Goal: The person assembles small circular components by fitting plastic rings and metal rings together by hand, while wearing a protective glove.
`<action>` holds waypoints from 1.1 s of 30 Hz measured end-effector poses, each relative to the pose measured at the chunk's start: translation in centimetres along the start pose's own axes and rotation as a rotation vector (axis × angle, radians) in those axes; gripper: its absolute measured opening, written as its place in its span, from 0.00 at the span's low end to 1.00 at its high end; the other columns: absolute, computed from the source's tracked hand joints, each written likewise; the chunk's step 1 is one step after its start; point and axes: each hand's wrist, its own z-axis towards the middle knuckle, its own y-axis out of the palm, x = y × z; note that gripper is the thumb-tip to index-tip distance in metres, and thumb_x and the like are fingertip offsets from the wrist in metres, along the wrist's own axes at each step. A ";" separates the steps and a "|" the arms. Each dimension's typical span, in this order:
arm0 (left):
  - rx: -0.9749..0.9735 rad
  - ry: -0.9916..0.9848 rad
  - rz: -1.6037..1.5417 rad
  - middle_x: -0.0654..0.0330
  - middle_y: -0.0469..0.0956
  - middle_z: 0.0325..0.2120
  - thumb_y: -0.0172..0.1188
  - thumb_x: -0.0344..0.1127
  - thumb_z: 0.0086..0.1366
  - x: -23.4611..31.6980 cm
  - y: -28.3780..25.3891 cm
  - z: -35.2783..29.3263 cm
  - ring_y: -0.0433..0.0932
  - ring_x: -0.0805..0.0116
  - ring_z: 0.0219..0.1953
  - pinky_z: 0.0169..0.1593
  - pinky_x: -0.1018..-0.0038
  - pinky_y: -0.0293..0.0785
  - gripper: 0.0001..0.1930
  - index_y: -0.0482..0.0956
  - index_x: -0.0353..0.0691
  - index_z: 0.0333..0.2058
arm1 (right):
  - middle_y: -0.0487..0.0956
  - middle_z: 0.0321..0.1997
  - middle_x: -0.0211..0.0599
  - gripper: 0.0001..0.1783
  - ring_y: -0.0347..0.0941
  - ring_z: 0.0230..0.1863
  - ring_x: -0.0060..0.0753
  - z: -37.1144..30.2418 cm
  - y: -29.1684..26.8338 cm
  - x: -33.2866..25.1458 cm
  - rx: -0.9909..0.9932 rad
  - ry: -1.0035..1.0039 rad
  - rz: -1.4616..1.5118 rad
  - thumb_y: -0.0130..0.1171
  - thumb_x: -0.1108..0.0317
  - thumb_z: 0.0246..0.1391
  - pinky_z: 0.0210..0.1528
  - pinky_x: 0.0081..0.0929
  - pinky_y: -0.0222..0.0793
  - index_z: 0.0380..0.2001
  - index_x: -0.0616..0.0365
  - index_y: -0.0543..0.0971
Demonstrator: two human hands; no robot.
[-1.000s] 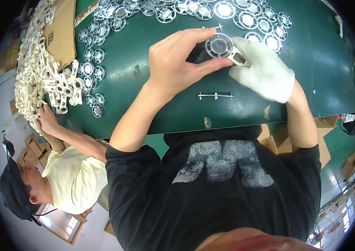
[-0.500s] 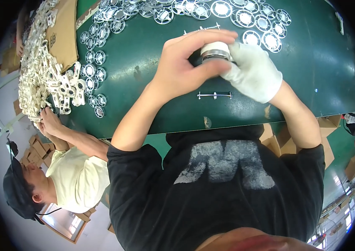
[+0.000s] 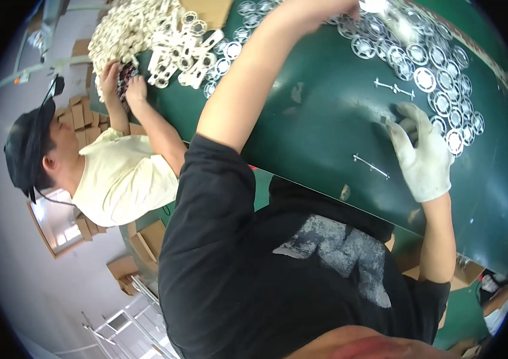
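Note:
My left hand (image 3: 320,11) reaches to the far edge of the view, blurred and partly cut off. Next to its fingers is a bright white round piece (image 3: 373,5), above the spread of chrome-rimmed discs (image 3: 416,54); whether the fingers grip it is unclear. In a white glove, my right hand (image 3: 424,152) is low over the green table (image 3: 320,128), with thumb and fingertips drawn together at a small grey metal piece (image 3: 384,119). A thin metal bar with small fittings (image 3: 394,88) lies beyond it, and another thin bar (image 3: 372,166) lies nearer to me.
A co-worker in a cap and pale shirt (image 3: 125,179) works at the left, hands beside a heap of cream plastic parts (image 3: 128,27). More chrome discs (image 3: 230,50) lie beyond my left forearm. Cardboard boxes (image 3: 148,240) stand below the table.
My hands have parted from the white-topped round metal piece they held together. The left has gone far forward; the right has come down to the table. The view has turned.

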 end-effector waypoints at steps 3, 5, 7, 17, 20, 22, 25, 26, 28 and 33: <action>0.248 0.174 -0.294 0.60 0.83 0.38 0.56 0.42 0.75 -0.3 -4.0 2.2 0.81 0.73 0.36 0.41 0.77 0.78 0.18 0.77 0.32 0.53 | 0.83 0.29 0.36 0.21 0.79 0.30 0.33 0.2 0.4 0.2 -0.033 0.005 -0.015 0.63 0.58 0.61 0.40 0.29 0.74 0.52 0.58 0.80; 0.371 0.201 -0.061 0.57 0.83 0.39 0.56 0.40 0.74 -0.3 -5.8 1.3 0.83 0.68 0.39 0.43 0.74 0.80 0.21 0.73 0.32 0.58 | 0.85 0.33 0.39 0.19 0.82 0.34 0.34 0.3 0.5 0.7 -0.041 0.079 -0.027 0.62 0.58 0.62 0.43 0.29 0.75 0.52 0.57 0.80; 0.379 0.144 0.657 0.53 0.83 0.38 0.58 0.36 0.70 -1.3 -9.9 -1.3 0.84 0.65 0.39 0.43 0.72 0.80 0.18 0.77 0.35 0.55 | 0.86 0.36 0.41 0.18 0.84 0.38 0.36 0.4 0.4 1.1 -0.028 0.047 -0.023 0.62 0.59 0.62 0.45 0.29 0.75 0.51 0.57 0.81; 0.322 -0.256 1.607 0.61 0.83 0.48 0.72 0.46 0.56 -9.5 -19.0 -13.2 0.77 0.53 0.56 0.61 0.43 0.64 0.22 0.83 0.60 0.51 | 0.86 0.41 0.41 0.15 0.84 0.42 0.42 0.7 0.0 0.9 -0.062 0.011 -0.102 0.60 0.58 0.62 0.46 0.34 0.76 0.48 0.54 0.82; 0.444 -0.178 1.560 0.56 0.82 0.47 0.69 0.45 0.57 -10.6 -19.6 -13.1 0.79 0.51 0.53 0.59 0.47 0.66 0.22 0.83 0.56 0.52 | 0.86 0.39 0.45 0.16 0.84 0.42 0.44 0.7 0.1 0.9 -0.048 -0.020 -0.073 0.59 0.59 0.63 0.47 0.34 0.76 0.48 0.56 0.82; 0.547 -0.089 1.458 0.58 0.83 0.41 0.64 0.42 0.61 -10.8 -19.5 -12.9 0.82 0.52 0.46 0.54 0.49 0.70 0.16 0.84 0.53 0.48 | 0.86 0.40 0.46 0.14 0.84 0.42 0.43 0.8 0.1 1.0 -0.017 -0.046 0.059 0.60 0.62 0.62 0.46 0.32 0.77 0.47 0.58 0.82; 0.713 0.083 1.260 0.56 0.83 0.36 0.65 0.41 0.62 -9.9 -18.6 -13.2 0.83 0.55 0.38 0.40 0.64 0.77 0.13 0.85 0.46 0.44 | 0.85 0.42 0.45 0.11 0.82 0.35 0.32 -0.3 -1.7 0.7 0.134 -0.129 0.288 0.61 0.73 0.61 0.41 0.26 0.77 0.45 0.66 0.82; 0.769 0.168 1.171 0.57 0.82 0.34 0.67 0.39 0.62 -9.3 -17.7 -13.1 0.82 0.62 0.35 0.39 0.68 0.77 0.14 0.84 0.42 0.44 | 0.84 0.42 0.44 0.10 0.80 0.35 0.31 -2.0 -2.3 0.3 0.404 -0.159 0.376 0.62 0.76 0.59 0.40 0.27 0.77 0.43 0.68 0.83; 0.827 0.335 0.928 0.60 0.82 0.30 0.69 0.37 0.61 -7.0 -14.0 -11.4 0.80 0.71 0.30 0.37 0.73 0.77 0.15 0.84 0.36 0.44 | 0.84 0.44 0.47 0.10 0.81 0.36 0.33 -2.8 -4.1 0.0 0.765 -0.364 0.118 0.59 0.73 0.63 0.38 0.26 0.77 0.42 0.67 0.82; 0.725 0.438 0.805 0.63 0.80 0.29 0.69 0.28 0.60 -4.9 -6.1 -14.1 0.79 0.74 0.31 0.39 0.77 0.75 0.13 0.84 0.34 0.44 | 0.81 0.38 0.31 0.12 0.77 0.33 0.20 -11.2 -15.4 3.2 0.366 -1.145 0.612 0.60 0.69 0.61 0.36 0.21 0.75 0.47 0.59 0.78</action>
